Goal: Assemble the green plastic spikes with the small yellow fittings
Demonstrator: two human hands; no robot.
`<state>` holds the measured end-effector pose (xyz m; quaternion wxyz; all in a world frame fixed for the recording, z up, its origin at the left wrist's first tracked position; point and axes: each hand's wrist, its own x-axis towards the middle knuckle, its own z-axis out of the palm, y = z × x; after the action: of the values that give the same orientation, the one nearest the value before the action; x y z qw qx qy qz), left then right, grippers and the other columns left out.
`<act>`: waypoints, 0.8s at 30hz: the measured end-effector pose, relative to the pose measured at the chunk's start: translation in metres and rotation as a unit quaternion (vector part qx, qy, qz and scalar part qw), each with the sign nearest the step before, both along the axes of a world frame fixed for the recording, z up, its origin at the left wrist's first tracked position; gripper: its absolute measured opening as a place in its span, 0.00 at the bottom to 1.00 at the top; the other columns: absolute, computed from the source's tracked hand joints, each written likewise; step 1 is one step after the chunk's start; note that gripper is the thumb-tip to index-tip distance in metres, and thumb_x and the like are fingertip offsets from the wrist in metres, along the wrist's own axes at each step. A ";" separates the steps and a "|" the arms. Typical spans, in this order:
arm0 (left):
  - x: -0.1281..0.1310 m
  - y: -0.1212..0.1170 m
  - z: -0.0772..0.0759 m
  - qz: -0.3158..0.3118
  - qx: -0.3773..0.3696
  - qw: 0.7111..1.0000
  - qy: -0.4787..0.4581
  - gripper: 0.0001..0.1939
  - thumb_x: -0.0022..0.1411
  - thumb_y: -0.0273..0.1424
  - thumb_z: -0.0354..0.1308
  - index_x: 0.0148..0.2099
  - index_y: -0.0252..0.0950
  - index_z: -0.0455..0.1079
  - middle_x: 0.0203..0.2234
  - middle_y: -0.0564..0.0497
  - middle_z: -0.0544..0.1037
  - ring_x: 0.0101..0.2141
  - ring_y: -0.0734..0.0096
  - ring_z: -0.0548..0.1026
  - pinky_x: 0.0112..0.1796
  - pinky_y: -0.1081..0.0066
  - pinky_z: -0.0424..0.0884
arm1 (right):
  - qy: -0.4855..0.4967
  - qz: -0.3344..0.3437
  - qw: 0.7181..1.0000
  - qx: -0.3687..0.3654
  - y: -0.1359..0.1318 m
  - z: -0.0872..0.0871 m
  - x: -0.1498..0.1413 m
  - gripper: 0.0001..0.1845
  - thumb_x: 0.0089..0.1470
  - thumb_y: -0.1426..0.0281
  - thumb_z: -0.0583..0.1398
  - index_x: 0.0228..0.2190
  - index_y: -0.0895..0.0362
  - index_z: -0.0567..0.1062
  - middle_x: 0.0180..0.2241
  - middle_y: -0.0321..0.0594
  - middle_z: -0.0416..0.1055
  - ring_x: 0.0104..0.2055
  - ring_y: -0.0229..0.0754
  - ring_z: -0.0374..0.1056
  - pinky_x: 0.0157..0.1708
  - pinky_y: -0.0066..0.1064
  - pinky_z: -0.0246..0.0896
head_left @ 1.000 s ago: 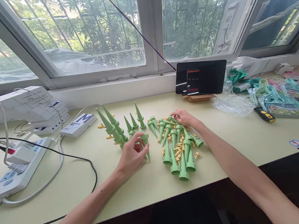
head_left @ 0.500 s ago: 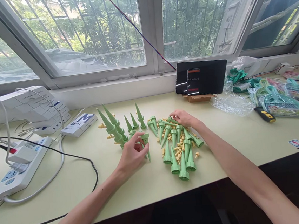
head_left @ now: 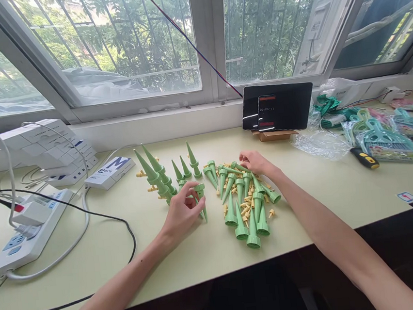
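My left hand is closed around a green plant watering spike, its cap end up and its point toward the table. Beyond that hand, several green spikes stand point up, and the taller ones at the left have yellow valves sticking out sideways. My right hand is at the far edge of the pile, fingers curled together; whatever they pinch is hidden. The pile holds several loose green spikes lying in different directions, with small yellow valves scattered among them.
A tablet with a phone before it leans on a cardboard stand. At the left are a power strip, cables and white boxes. A yellow-black tool handle and bagged brush sets are at the right.
My right hand has shifted slightly to the right at the far edge of the pile, its fingers drawn closer together. The left hand keeps its spike almost still.
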<state>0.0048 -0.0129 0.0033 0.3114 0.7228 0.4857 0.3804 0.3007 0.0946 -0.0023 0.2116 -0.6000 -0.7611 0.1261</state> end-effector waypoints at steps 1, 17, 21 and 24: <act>0.000 0.000 0.000 0.001 0.000 1.000 0.000 0.15 0.61 0.36 0.59 0.50 0.43 0.64 0.27 0.58 0.67 0.19 0.80 0.59 0.22 0.76 0.59 | 0.001 -0.004 1.000 0.008 0.000 0.000 0.001 0.04 0.57 0.77 0.61 0.36 0.60 0.76 0.38 0.46 0.75 0.38 0.41 0.68 0.38 0.28 0.60; -0.003 0.001 0.000 0.010 -0.022 1.000 -0.005 0.17 0.62 0.39 0.59 0.52 0.42 0.63 0.32 0.53 0.73 0.16 0.81 0.66 0.20 0.75 0.65 | 0.167 0.157 0.956 0.185 -0.057 0.032 -0.053 0.06 0.61 0.76 0.56 0.34 0.59 0.73 0.36 0.42 0.68 0.34 0.39 0.66 0.36 0.31 0.63; -0.002 0.002 -0.001 0.012 -0.020 1.000 -0.014 0.17 0.63 0.39 0.58 0.52 0.42 0.63 0.32 0.53 0.73 0.17 0.80 0.66 0.20 0.76 0.65 | 0.174 0.198 0.948 0.181 -0.069 0.029 -0.069 0.06 0.63 0.75 0.56 0.34 0.58 0.73 0.36 0.40 0.66 0.32 0.37 0.65 0.35 0.30 0.63; -0.001 0.002 -0.001 0.009 -0.017 1.000 -0.023 0.17 0.62 0.38 0.59 0.52 0.42 0.64 0.32 0.53 0.72 0.17 0.80 0.66 0.19 0.76 0.64 | 0.166 0.212 0.945 0.186 -0.071 0.025 -0.076 0.07 0.63 0.74 0.57 0.34 0.58 0.74 0.36 0.40 0.66 0.33 0.37 0.65 0.36 0.30 0.63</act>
<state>0.0038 -0.0113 0.0024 0.3313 0.7039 0.4916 0.3913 0.2249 0.0231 0.0228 0.4111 -0.3456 -0.8346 0.1224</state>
